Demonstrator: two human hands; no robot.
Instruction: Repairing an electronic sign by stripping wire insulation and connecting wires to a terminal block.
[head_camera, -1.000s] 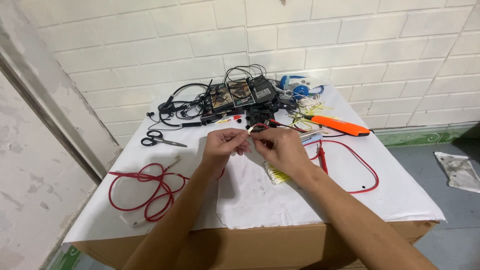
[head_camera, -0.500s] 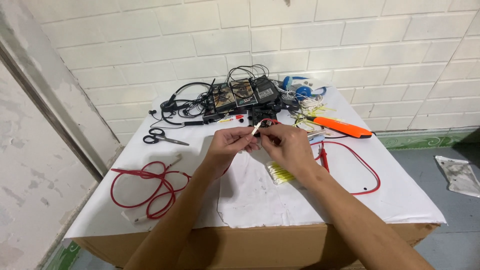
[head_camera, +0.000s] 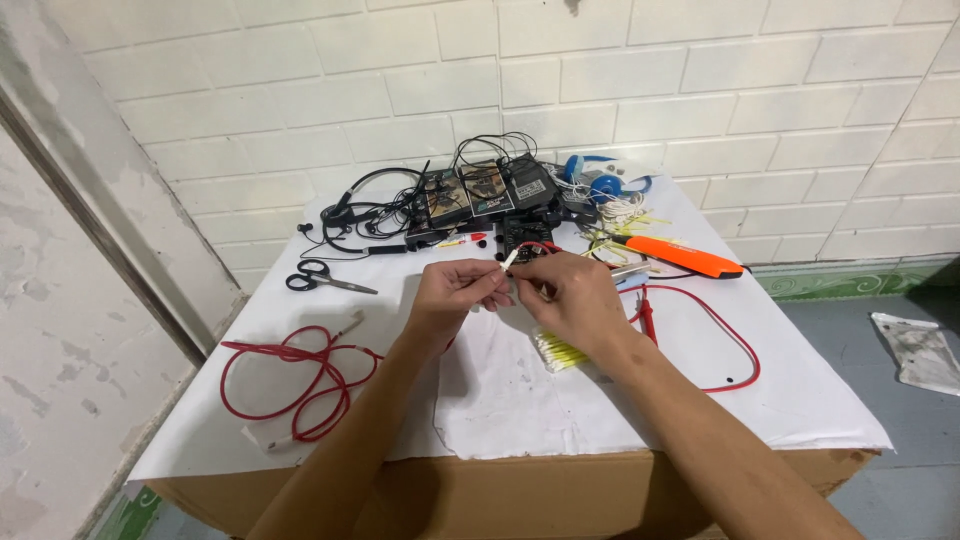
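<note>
- So both hands meet over the middle of the tabletop (head_camera: 500, 400), pinched shut on one small white cable end (head_camera: 510, 259).
- Left hand (head_camera: 455, 295) grips it low, right hand (head_camera: 570, 300) fingers close just beside.
- Red wire coil (head_camera: 295, 375) left, scissors (head_camera: 325, 278) behind it, orange tool (head_camera: 680, 256) right.

Even, soft daylight-like illumination, moderately bright. White table cover (head_camera: 520, 400) bright centre frame, no blown glare. Faint soft shadows under forearms, lower centre. Mild wide-angle bend in brick lines near upper corners. Focus fair throughout; small parts upper centre indistinct.
</note>
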